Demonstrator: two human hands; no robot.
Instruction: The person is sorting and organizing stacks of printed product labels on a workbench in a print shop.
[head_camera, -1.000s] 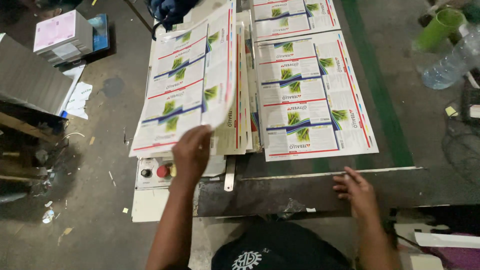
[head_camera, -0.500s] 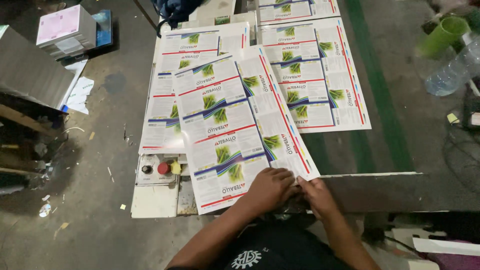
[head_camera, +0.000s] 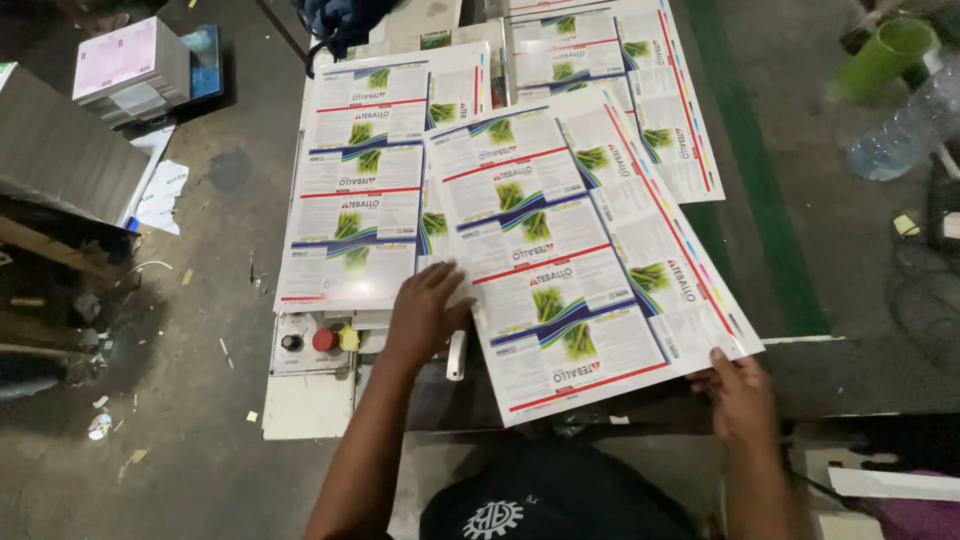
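Your hands hold a large printed sheet (head_camera: 570, 270), glossy white card with repeated panels of green plant pictures, blue-green swooshes and red rules. It lies tilted across the machine table (head_camera: 300, 400), its near corner pointing back at you. Your left hand (head_camera: 425, 310) rests flat on its left edge, fingers spread and pressing down rather than closed round anything. Your right hand (head_camera: 740, 395) has the lower right corner, thumb on top of the sheet and fingers tucked under it, so you cannot see how tightly they close.

Just left of the sheet, partly under it, lies a stack of like sheets (head_camera: 355, 190), square to the table. Beyond it a second stack (head_camera: 620, 100) runs off the top edge of the view, so its far end is cut off. Along each sheet's right margin runs a thin strip of colour patches.

At the table's near left corner sits a pale control panel (head_camera: 320, 345) with a black button, a red one and a yellow one. On the dusty concrete floor to the left stands a stack of pink-topped boxes (head_camera: 130, 70). At the far right you can make out a green tube (head_camera: 885, 60) and a clear plastic bottle (head_camera: 905, 130), both blurred.
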